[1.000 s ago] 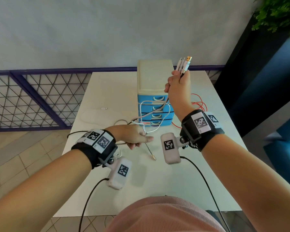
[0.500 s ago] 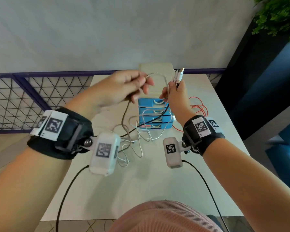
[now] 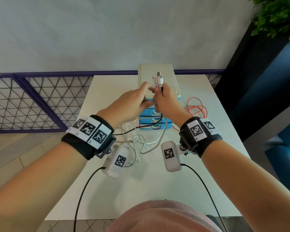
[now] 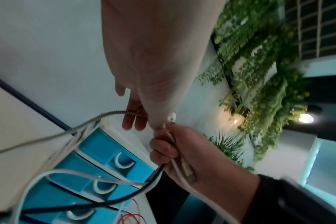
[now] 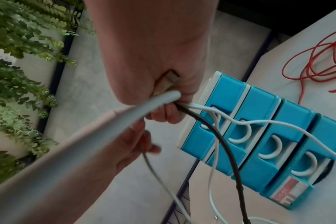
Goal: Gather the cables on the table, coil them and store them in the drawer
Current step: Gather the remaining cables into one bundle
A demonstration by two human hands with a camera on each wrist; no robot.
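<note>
- While the right hand holds a bundle of cables in a closed fist above the table, their plugs stick up over the drawer unit
- The left hand pinches a braided cable just beside the right fist, fingers curled round it
- Loose lengths of white and black cable hang from the fist in front of the four blue drawers, all closed, and trail onto the table
- A red cable lies coiled on the table right of the unit, apart from both hands
- A red-and-white label sits on the unit's base; its lettering is too blurred to read
- Square black-and-white coded markers cover both wristbands
</note>
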